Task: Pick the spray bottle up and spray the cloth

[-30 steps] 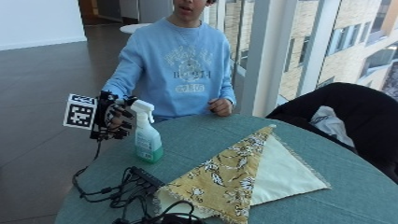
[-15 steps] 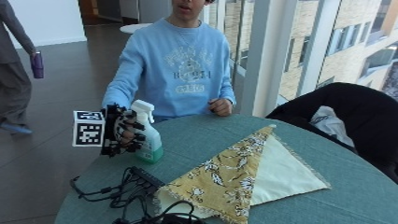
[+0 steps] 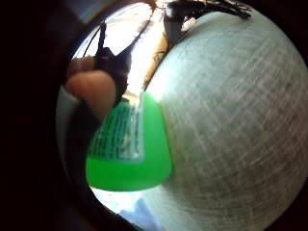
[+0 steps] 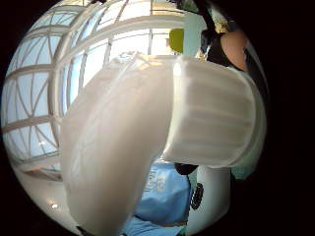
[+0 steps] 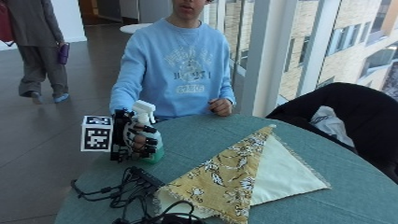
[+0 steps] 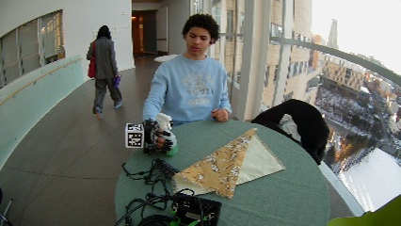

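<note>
At the table's nine-o'clock edge, my right hand (image 5: 131, 136) has its fingers curled round the spray bottle (image 5: 148, 135), which I see standing upright with its green base on the teal table (image 5: 348, 177), white trigger head on top, so I judge the grasp is made for a straight lift. The cloth (image 5: 249, 175), folded to a triangle with a yellow flowered flap over cream, lies at about four o'clock from the bottle and well apart from it. Bare tabletop separates the two, a tangle of black cables (image 5: 121, 189) sits at six o'clock, and the bare hand (image 5: 220, 106) rests at the far rim.
</note>
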The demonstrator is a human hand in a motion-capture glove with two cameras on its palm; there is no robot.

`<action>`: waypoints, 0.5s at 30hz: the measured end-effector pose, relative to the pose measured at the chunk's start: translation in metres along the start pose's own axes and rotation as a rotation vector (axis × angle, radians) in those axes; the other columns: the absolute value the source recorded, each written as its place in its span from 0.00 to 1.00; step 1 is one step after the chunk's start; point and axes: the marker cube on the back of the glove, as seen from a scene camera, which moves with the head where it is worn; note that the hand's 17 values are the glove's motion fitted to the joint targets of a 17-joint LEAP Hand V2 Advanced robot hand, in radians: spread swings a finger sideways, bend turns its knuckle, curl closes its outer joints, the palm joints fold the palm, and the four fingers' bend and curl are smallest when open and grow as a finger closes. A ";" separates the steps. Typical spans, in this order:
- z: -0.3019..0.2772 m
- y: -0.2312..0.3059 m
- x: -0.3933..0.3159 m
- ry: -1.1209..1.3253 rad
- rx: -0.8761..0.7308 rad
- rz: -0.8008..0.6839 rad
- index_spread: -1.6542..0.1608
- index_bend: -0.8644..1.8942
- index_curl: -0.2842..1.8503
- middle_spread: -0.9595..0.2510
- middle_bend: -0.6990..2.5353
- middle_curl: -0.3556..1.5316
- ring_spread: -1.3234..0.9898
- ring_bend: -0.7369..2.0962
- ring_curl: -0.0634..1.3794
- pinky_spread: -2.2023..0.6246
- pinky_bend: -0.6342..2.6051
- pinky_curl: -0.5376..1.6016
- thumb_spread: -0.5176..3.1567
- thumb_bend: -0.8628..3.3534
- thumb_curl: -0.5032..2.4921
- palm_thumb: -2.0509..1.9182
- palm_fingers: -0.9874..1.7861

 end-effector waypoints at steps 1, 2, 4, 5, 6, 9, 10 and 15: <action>0.001 -0.001 0.000 0.012 0.019 0.000 0.72 0.38 0.28 0.74 0.27 0.39 0.55 0.35 0.27 0.85 0.26 0.40 0.42 0.21 0.28 0.73 0.69; 0.002 -0.002 -0.001 0.025 0.036 -0.001 0.72 0.39 0.29 0.74 0.27 0.39 0.55 0.36 0.27 0.85 0.26 0.40 0.42 0.21 0.29 0.73 0.70; 0.003 -0.006 -0.004 0.055 0.059 -0.004 0.74 0.40 0.29 0.74 0.26 0.39 0.54 0.37 0.27 0.84 0.25 0.40 0.41 0.21 0.30 0.74 0.73; 0.004 -0.008 -0.006 0.069 0.066 -0.006 0.74 0.39 0.30 0.74 0.26 0.39 0.54 0.37 0.28 0.84 0.25 0.40 0.41 0.21 0.30 0.75 0.74; 0.005 -0.010 -0.009 0.084 0.070 -0.008 0.74 0.39 0.30 0.73 0.26 0.38 0.54 0.38 0.28 0.84 0.25 0.40 0.40 0.21 0.30 0.75 0.74; 0.007 -0.016 -0.022 0.128 0.071 -0.012 0.75 0.38 0.31 0.73 0.27 0.38 0.54 0.39 0.29 0.83 0.26 0.41 0.39 0.21 0.31 0.75 0.75; 0.007 -0.019 -0.027 0.145 0.069 -0.012 0.76 0.38 0.31 0.73 0.27 0.39 0.54 0.39 0.30 0.83 0.26 0.41 0.39 0.21 0.31 0.76 0.76; 0.010 -0.040 -0.059 0.250 0.060 -0.010 0.77 0.38 0.32 0.74 0.27 0.39 0.54 0.40 0.31 0.82 0.26 0.41 0.37 0.20 0.32 0.76 0.77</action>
